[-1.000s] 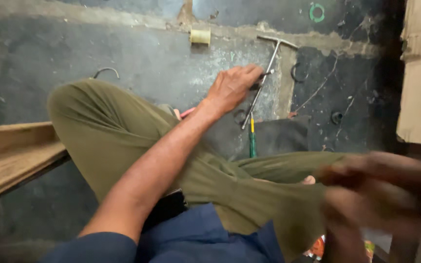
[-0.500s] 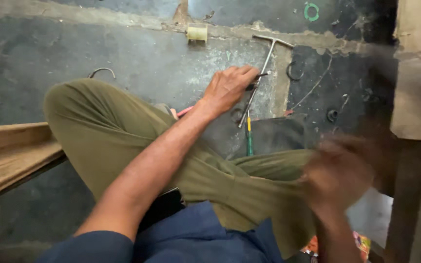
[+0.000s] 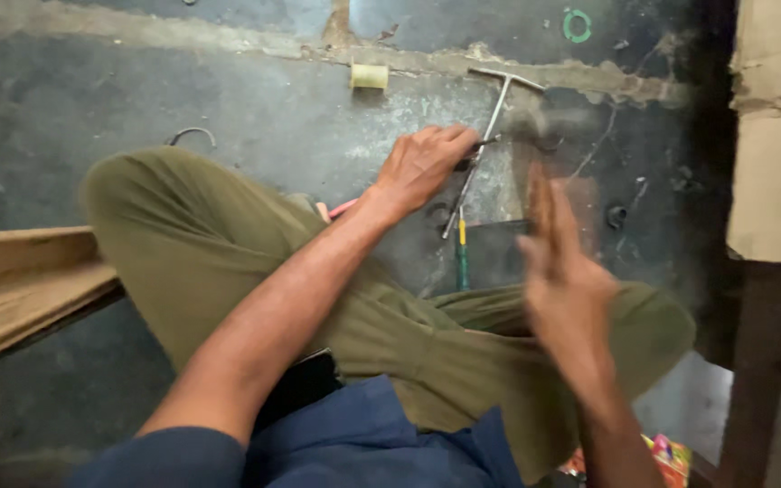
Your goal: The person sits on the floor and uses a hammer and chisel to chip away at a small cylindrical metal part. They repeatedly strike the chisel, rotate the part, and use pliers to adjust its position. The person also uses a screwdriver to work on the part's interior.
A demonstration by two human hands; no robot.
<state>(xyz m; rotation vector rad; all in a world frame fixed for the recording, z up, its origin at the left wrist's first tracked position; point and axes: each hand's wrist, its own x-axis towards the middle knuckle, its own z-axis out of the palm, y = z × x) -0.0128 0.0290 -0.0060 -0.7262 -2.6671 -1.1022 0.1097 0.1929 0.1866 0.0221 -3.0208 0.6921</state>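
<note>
One left hand (image 3: 422, 167) grips the T-handled rod (image 3: 485, 136), crossbar far; right hand (image 3: 562, 262) blurred, unreadable

- yellowish spool (image 3: 369, 76) on the dark concrete floor (image 3: 137, 99), up near a pale crack line
- green ring (image 3: 577, 24) at the top, well apart from the spool
- bent wire hook (image 3: 191, 136) lying left, just above the knee
- wooden plank (image 3: 20, 285) at the left edge
- cardboard sheet (image 3: 777, 136) at the right edge, wooden post (image 3: 757, 361) below it
- green and yellow screwdriver (image 3: 463, 253) upright by the leg
- small dark ring (image 3: 616, 215) on the floor, right
- colourful wrapper (image 3: 666, 452) bottom right
</note>
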